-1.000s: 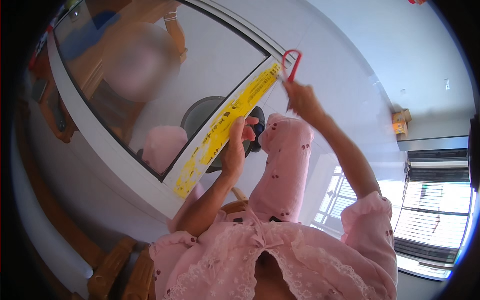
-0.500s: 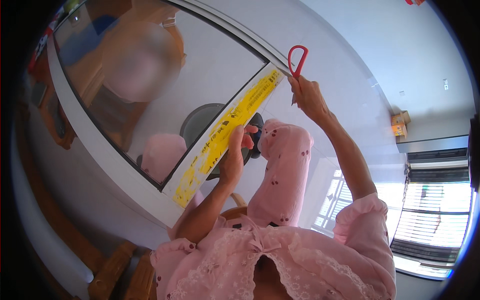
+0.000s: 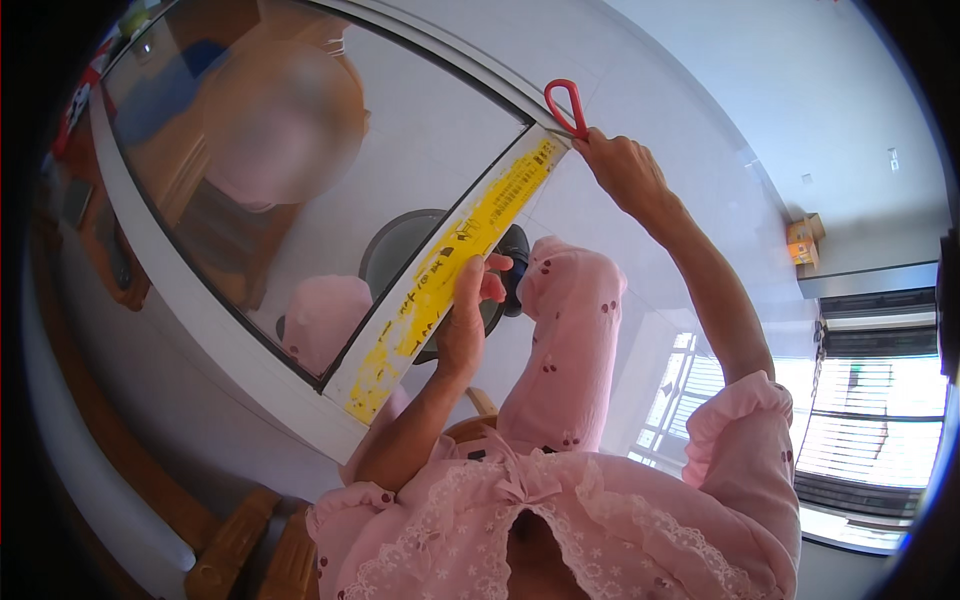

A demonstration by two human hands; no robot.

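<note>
A white-framed glass panel (image 3: 290, 415) lies slanted across the left and middle. Along its near right rail runs a yellow, patchy label strip (image 3: 437, 272) with dark printing, torn and ragged toward the lower end. My left hand (image 3: 466, 320) grips that rail's edge, thumb at the yellow strip and fingers apart on the outer side. At the rail's far corner, my right hand (image 3: 615, 165) is closed on red-handled scissors (image 3: 567, 108). One red loop stands up above the fist, and a grey metal part reaches left to the corner, seeming to touch it.
Beneath the rail stands a dark round basin (image 3: 430, 352), partly hidden. A dark shoe (image 3: 515, 262) and my pink trouser leg (image 3: 565, 340) are beside it. Wooden furniture (image 3: 230, 540) sits lower left. A cardboard box (image 3: 803, 240) and a window with blinds (image 3: 870, 420) are at the right.
My right hand has moved slightly left and up with the scissors, bringing the metal part to the frame's corner. The red loop now tilts left. My left hand has hardly moved.
</note>
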